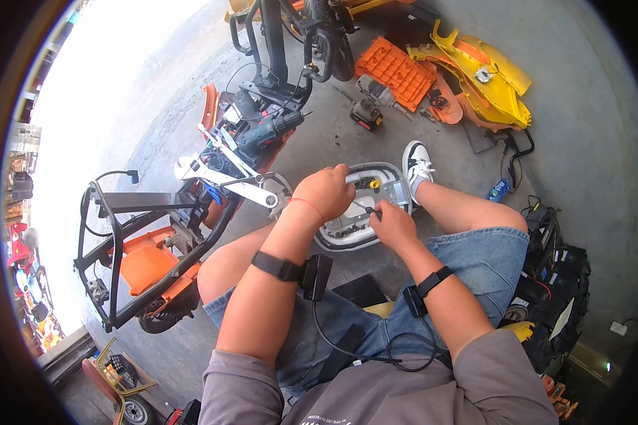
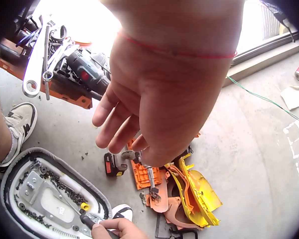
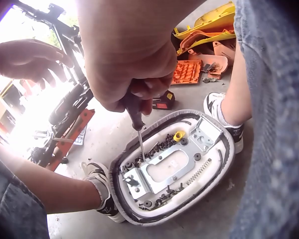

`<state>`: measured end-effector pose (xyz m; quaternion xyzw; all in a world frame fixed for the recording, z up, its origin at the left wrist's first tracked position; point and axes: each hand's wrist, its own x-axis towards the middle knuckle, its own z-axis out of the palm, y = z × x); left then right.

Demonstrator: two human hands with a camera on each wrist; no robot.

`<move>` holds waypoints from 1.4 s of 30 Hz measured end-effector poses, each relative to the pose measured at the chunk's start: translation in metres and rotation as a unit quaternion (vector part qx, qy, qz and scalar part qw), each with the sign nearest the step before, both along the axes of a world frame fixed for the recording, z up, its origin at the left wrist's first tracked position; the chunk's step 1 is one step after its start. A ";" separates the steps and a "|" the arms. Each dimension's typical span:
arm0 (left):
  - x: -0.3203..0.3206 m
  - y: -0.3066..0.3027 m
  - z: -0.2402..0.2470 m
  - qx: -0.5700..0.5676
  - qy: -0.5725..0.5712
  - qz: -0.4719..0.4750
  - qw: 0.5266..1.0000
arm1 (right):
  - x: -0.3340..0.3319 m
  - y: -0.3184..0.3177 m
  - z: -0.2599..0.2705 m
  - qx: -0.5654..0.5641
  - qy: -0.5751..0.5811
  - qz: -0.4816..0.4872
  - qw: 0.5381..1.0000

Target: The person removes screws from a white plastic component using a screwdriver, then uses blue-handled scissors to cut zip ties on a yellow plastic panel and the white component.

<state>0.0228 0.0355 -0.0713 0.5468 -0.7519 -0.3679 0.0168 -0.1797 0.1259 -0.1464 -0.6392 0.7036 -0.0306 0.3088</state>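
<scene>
My right hand (image 1: 395, 228) (image 3: 127, 64) grips the dark handle of a screwdriver (image 3: 134, 112). In the right wrist view its shaft points down, with the tip among small dark screws (image 3: 162, 144) in an oval, grey-rimmed pan (image 3: 220, 174) (image 2: 92, 191). A metal bracket (image 3: 152, 175), a spring (image 3: 198, 172) and a yellow piece (image 3: 179, 135) also lie in the pan. My left hand (image 1: 324, 193) (image 2: 162, 104) is held above the floor, its fingers loosely bent and holding nothing; in the head view it overlaps the pan's left edge.
At the left is a bare vehicle frame (image 1: 114, 283) with a drill (image 1: 269, 133) and a large wrench (image 1: 227, 180) on it. A battery tool (image 1: 366, 113), an orange panel (image 1: 395, 73) and yellow body parts (image 1: 499, 71) lie beyond the pan. My shoes (image 1: 418, 164) flank the pan.
</scene>
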 end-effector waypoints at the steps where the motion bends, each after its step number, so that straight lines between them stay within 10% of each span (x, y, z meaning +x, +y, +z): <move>1: 0.000 0.000 0.000 0.000 -0.001 0.000 1.000 | 0.000 0.000 0.001 -0.002 0.001 -0.002 1.000; 42: 0.009 -0.001 0.001 0.026 0.002 -0.012 1.000 | -0.016 -0.004 0.046 0.040 0.076 0.011 0.996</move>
